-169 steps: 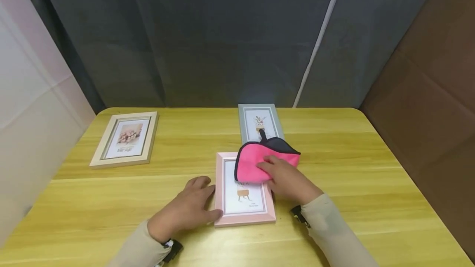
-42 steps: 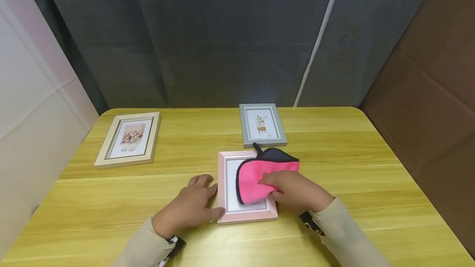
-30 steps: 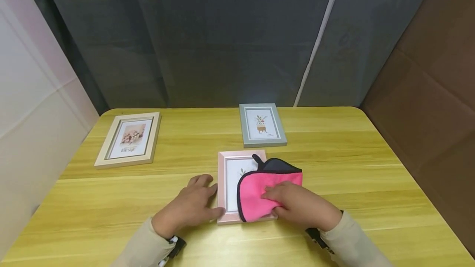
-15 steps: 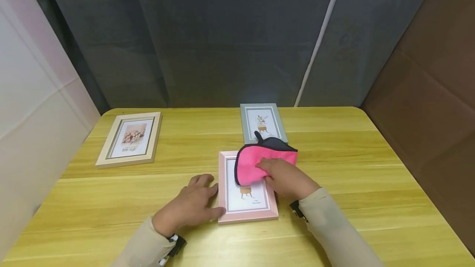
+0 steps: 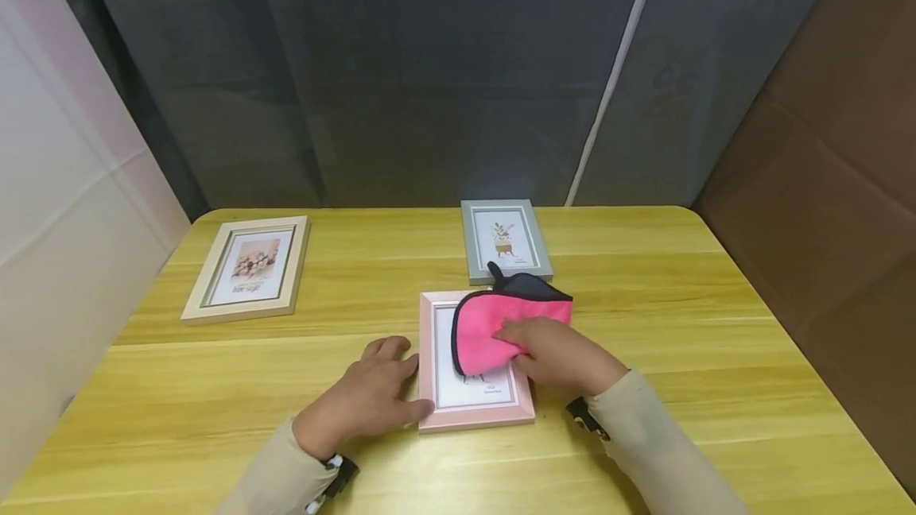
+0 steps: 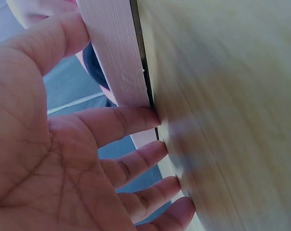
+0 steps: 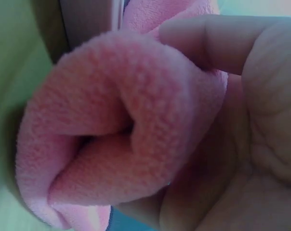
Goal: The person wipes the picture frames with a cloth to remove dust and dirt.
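A pink picture frame (image 5: 478, 420) lies face up near the middle of the table. My left hand (image 5: 361, 400) rests at its left side, thumb on the lower left corner. In the left wrist view the extended fingers (image 6: 117, 126) of that hand reach down to the table, the index finger against the frame's side (image 6: 117, 57). My right hand (image 5: 565, 356) grips a pink cleaning cloth (image 5: 481, 336) with black edging and a dark grey back, laid over the frame's upper right part. The cloth's fuzzy fold (image 7: 155, 96) bunches between thumb and fingers in the right wrist view.
Just behind the cloth, a grey-blue picture frame (image 5: 472, 249) lies at the table's far edge. A cream picture frame (image 5: 203, 276) lies at the far left of the wooden table (image 5: 343, 261). A dark curtain (image 5: 429, 86) hangs behind.
My right hand and the cloth have slid over the pink frame: toward me to its lower edge, up to the grey-blue frame, then slightly back down. My left hand stays put.
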A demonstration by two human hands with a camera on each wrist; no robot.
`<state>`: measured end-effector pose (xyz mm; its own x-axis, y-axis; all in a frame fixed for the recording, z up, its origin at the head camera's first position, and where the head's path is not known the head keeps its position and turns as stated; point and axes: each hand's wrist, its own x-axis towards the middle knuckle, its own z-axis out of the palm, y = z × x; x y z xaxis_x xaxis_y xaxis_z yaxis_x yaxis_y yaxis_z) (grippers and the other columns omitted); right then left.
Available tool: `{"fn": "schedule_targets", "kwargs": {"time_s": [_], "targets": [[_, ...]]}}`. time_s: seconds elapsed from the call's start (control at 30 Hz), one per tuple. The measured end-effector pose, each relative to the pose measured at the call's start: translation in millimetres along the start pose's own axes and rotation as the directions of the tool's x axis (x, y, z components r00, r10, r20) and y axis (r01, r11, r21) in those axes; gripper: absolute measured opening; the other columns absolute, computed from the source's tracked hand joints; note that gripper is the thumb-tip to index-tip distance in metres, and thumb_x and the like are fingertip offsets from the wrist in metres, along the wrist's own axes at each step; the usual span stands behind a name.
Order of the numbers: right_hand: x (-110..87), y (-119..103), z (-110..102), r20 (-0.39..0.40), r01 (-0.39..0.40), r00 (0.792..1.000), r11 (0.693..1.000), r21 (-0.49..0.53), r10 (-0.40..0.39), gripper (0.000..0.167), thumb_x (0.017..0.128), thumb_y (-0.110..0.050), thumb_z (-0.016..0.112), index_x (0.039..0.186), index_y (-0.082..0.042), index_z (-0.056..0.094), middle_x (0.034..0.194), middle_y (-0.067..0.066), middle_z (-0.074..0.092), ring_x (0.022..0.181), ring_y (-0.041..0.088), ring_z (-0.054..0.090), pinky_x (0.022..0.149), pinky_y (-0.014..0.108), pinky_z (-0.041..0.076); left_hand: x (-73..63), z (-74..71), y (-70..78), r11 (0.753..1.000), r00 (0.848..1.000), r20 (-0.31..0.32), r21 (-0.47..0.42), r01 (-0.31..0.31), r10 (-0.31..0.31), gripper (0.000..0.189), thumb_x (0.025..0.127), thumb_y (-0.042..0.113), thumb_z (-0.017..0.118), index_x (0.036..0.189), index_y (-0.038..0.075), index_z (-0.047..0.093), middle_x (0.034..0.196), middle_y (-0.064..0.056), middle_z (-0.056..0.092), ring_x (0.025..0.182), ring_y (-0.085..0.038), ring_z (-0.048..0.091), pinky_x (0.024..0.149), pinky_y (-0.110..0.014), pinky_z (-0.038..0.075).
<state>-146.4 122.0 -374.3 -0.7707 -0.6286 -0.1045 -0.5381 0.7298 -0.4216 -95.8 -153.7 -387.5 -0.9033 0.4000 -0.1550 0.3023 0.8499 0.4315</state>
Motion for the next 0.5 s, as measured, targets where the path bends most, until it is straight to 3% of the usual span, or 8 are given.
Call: {"fn": "schedule_targets", "kwargs": {"time_s": [0.27, 0.5], "targets": [[-35.3, -7, 5, 0.039, 0.123, 0.992, 0.992, -0.002, -0.123, 0.039, 0.094, -0.006, 0.06, 0.133, -0.008, 0.064, 0.139, 0.01, 0.058, 0.134, 0.029, 0.048, 0.111, 0.047, 0.036, 0.6, 1.0, -1.5, 1.0, 1.0, -0.006, -0.002, 0.016, -0.016, 0.072, 0.084, 0.043, 0.074, 0.138, -0.002, 0.056, 0.145, -0.021, 0.043, 0.136, -0.043, 0.033, 0.107, -0.06, 0.034], [-48.3, -2, 1, 0.075, 0.144, 0.986, 0.987, 0.064, -0.149, 0.037, 0.096, -0.008, 0.057, 0.132, -0.013, 0.066, 0.136, 0.001, 0.06, 0.134, 0.023, 0.048, 0.109, 0.043, 0.039, -0.3, 0.6, -0.7, 1.0, 1.0, 0.002, -0.009, 0.014, -0.014, 0.073, 0.084, 0.043, 0.075, 0.138, -0.002, 0.056, 0.145, -0.021, 0.043, 0.137, -0.043, 0.033, 0.109, -0.058, 0.033]]}}
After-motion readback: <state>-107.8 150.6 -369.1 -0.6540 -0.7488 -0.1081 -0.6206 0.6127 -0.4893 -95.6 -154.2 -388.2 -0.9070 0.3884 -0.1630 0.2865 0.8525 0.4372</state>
